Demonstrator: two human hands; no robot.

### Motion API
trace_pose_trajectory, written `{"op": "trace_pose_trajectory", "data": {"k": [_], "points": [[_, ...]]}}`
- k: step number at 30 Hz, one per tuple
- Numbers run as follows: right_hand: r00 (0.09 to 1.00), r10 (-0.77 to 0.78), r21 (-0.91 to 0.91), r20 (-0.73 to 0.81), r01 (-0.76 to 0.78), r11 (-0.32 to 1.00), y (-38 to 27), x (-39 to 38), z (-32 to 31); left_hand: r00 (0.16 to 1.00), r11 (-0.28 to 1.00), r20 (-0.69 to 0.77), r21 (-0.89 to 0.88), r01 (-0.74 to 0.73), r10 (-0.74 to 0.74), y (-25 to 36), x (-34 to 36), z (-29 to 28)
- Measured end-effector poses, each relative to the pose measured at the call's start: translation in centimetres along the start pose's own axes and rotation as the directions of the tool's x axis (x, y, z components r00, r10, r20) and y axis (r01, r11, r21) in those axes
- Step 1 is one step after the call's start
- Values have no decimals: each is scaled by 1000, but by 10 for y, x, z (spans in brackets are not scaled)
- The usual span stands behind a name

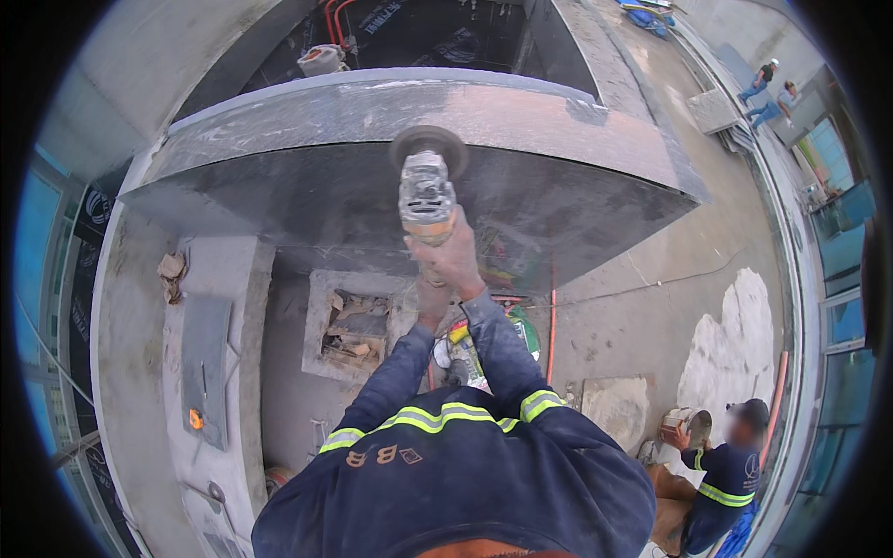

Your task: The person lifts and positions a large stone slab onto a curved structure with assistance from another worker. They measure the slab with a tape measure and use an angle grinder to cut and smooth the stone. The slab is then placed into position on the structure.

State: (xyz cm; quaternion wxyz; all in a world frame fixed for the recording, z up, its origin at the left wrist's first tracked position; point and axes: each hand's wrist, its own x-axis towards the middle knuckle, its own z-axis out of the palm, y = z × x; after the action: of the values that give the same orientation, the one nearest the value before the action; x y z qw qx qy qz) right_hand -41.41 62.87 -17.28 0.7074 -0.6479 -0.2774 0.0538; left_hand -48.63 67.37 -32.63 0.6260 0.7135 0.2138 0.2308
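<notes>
An angle grinder [427, 200], its body coated in pale dust, is held out in front of me. Its round disc [429, 149] meets the edge of a grey stone slab [307, 110], and is blurred. My right hand [453, 253] wraps round the grinder's body just behind its head. Closer to me, my left hand [433, 299] closes on the rear of the tool, partly covered by the right wrist. Below the slab's top, a dark polished front face [326, 191] slopes toward me.
Behind the slab lies a dark-lined basin [437, 42] with red hoses and a bucket [321, 59]. At left, a concrete ledge [237, 307] carries an orange tape measure [195, 418]. A debris-filled opening [353, 325] sits below. A co-worker [730, 465] handles a bucket [686, 426] at lower right; two people stand far right.
</notes>
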Motion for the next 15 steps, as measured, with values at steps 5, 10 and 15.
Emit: {"op": "trace_pose_trajectory", "data": {"k": [5,10,15], "points": [[1000,-28,-120,0,28,992,-1,2,-2,999,999,-15,2,-36,36,2,0,1],[1000,-18,-48,-23,17,999,0,-5,-24,998,999,-50,47,-27,30,-2,-7,19],[994,-22,9,-105,23,1000,-1,-16,-77,997,995,18,-64,-72,73,7,-23,62]]}}
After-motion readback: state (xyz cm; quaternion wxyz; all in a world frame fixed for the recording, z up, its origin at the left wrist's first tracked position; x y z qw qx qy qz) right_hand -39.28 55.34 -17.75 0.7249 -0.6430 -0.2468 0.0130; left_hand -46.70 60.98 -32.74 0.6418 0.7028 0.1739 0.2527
